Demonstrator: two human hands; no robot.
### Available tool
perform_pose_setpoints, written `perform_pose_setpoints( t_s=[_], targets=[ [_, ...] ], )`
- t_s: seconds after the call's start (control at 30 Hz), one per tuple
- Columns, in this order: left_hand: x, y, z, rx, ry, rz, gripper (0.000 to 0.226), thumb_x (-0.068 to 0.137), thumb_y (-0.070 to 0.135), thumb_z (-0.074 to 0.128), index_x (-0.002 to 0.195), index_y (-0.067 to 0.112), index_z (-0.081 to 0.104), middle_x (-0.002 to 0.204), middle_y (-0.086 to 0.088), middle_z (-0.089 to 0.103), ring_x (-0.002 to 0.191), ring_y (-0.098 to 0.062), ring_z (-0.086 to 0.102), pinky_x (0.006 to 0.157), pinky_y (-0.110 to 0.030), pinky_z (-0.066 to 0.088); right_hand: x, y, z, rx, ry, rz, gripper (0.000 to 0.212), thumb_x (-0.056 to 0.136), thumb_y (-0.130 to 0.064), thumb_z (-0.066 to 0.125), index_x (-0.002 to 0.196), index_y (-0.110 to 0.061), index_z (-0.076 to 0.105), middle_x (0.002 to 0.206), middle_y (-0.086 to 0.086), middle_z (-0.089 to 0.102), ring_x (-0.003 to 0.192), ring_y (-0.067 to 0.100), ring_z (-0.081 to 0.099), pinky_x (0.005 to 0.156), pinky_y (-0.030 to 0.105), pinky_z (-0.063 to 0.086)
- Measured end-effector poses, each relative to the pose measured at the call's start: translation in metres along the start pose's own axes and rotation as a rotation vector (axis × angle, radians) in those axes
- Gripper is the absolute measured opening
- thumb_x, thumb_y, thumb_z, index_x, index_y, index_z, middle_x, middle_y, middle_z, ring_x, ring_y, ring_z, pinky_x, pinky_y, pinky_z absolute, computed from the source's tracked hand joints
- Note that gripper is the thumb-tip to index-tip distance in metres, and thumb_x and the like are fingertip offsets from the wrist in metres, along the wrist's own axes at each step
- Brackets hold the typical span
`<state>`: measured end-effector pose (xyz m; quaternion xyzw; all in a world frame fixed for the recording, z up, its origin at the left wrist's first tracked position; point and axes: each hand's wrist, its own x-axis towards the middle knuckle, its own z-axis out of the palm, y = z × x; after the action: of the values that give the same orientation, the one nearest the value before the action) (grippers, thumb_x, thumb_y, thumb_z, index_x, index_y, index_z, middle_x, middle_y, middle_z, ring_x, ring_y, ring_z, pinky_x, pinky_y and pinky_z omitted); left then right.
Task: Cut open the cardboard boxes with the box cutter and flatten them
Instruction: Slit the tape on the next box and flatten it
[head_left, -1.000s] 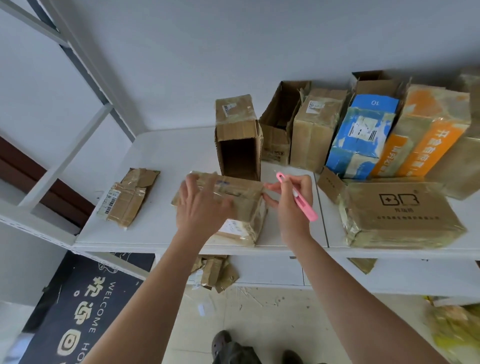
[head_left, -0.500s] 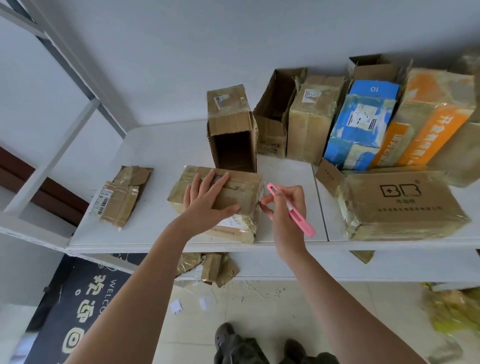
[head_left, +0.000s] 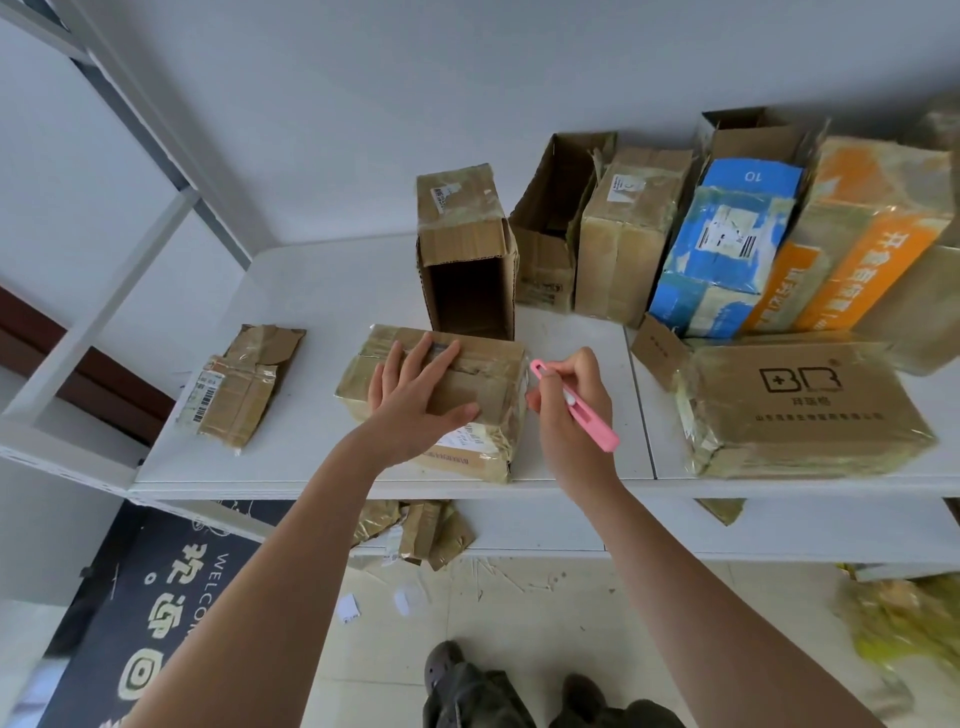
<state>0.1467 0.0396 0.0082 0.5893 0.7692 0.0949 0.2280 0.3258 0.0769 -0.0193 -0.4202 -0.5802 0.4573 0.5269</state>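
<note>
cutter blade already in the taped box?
No: the pink box cutter in the right hand sits just beside the taped box, tip off it.

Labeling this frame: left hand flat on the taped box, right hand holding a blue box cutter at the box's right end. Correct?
One error: the box cutter is pink, not blue, as the head view shows. The rest stands: the left hand lies flat on the taped box, and the right hand holds the cutter at the box's right end.

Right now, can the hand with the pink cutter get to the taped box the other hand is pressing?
Probably yes. The right hand grips the pink cutter right beside the taped box, with nothing between them. The left hand rests flat on top, leaving the box's near edge free.
</note>
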Motion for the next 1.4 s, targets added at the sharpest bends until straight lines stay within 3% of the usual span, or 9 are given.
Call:
perform_pose_setpoints(
  t_s=[0.33,0.57,0.77,0.87,1.0,1.1,1.2,1.3,1.4],
  targets=[
    [-0.001,0.0,0.0,0.028,-0.006,0.011,0.078,0.093,0.057,0.051,0.154,0.044,0.004,0.162,0.013,-0.013,0.147,-0.016,-0.025,0.116,-0.039,-0.018,-0.021,-0.006,-0.005,-0.049,-0.059,-0.027,0.018,0.1,-0.005,0.05,0.084,-0.01,0.043,0.064,0.018,0.054,0.057,0.035,0.053,0.053,0.053,0.043],
    [-0.001,-0.001,0.001,0.027,0.005,0.015,0.079,0.092,0.058,0.052,0.154,0.044,0.005,0.162,0.013,-0.013,0.147,-0.017,-0.024,0.116,-0.038,-0.017,-0.047,-0.004,0.001,-0.002,-0.136,0.022,0.017,0.099,-0.004,0.051,0.084,-0.006,0.043,0.064,0.021,0.052,0.059,0.04,0.05,0.052,0.055,0.043],
    [-0.001,-0.004,0.001,-0.001,-0.002,0.01,0.079,0.091,0.056,0.055,0.153,0.045,0.007,0.163,0.014,-0.012,0.147,-0.016,-0.024,0.116,-0.037,-0.018,-0.047,-0.01,-0.008,-0.005,-0.218,0.028,0.018,0.094,-0.018,0.047,0.085,-0.004,0.043,0.066,0.021,0.052,0.062,0.04,0.052,0.056,0.055,0.046],
    [-0.002,-0.004,0.002,-0.047,0.012,0.013,0.075,0.092,0.054,0.057,0.152,0.046,0.013,0.163,0.015,-0.008,0.147,-0.013,-0.022,0.116,-0.037,-0.018,-0.043,-0.013,-0.015,-0.009,-0.277,0.065,0.016,0.098,-0.011,0.049,0.084,-0.007,0.044,0.066,0.016,0.055,0.065,0.039,0.055,0.062,0.055,0.048],
    [-0.006,-0.003,0.007,-0.125,0.139,0.0,0.058,0.094,0.058,0.047,0.148,0.047,0.029,0.163,0.014,0.008,0.149,-0.01,-0.011,0.117,-0.036,-0.015,-0.034,-0.02,-0.022,0.105,-0.29,0.109,0.022,0.093,-0.02,0.058,0.076,-0.01,0.047,0.06,0.004,0.058,0.059,0.02,0.057,0.06,0.041,0.051],
    [-0.013,-0.002,0.016,-0.107,0.328,0.021,0.056,0.091,0.063,0.045,0.143,0.044,0.042,0.159,0.012,0.024,0.15,-0.014,0.002,0.119,-0.038,-0.007,-0.029,-0.023,-0.03,0.176,-0.192,0.066,0.032,0.083,-0.033,0.056,0.075,-0.003,0.048,0.057,0.008,0.055,0.057,0.022,0.056,0.063,0.041,0.053],
    [-0.019,0.001,0.023,-0.14,0.459,0.038,0.058,0.086,0.065,0.052,0.136,0.038,0.053,0.155,0.008,0.035,0.149,-0.017,0.01,0.121,-0.037,-0.002,-0.022,-0.018,-0.039,0.126,-0.139,0.04,0.015,0.089,-0.024,0.053,0.089,-0.01,0.05,0.06,0.002,0.056,0.06,0.017,0.056,0.066,0.03,0.052],
    [-0.021,0.005,0.027,-0.219,0.528,-0.099,0.066,0.076,0.071,0.06,0.132,0.036,0.055,0.156,-0.002,0.026,0.148,-0.023,0.007,0.122,-0.048,0.001,-0.013,-0.011,-0.049,-0.014,-0.125,0.006,0.005,0.096,-0.018,0.05,0.094,-0.023,0.05,0.069,-0.005,0.059,0.065,0.014,0.058,0.06,0.024,0.048],
    [-0.021,0.015,0.028,-0.294,0.5,-0.44,0.11,0.062,0.082,0.063,0.148,0.024,0.026,0.161,-0.01,-0.007,0.148,-0.034,-0.013,0.119,-0.051,-0.007,-0.001,0.002,-0.058,-0.207,-0.145,-0.09,0.009,0.102,-0.017,0.051,0.093,-0.018,0.052,0.07,-0.007,0.055,0.059,0.011,0.052,0.054,0.027,0.043]
  ],
)
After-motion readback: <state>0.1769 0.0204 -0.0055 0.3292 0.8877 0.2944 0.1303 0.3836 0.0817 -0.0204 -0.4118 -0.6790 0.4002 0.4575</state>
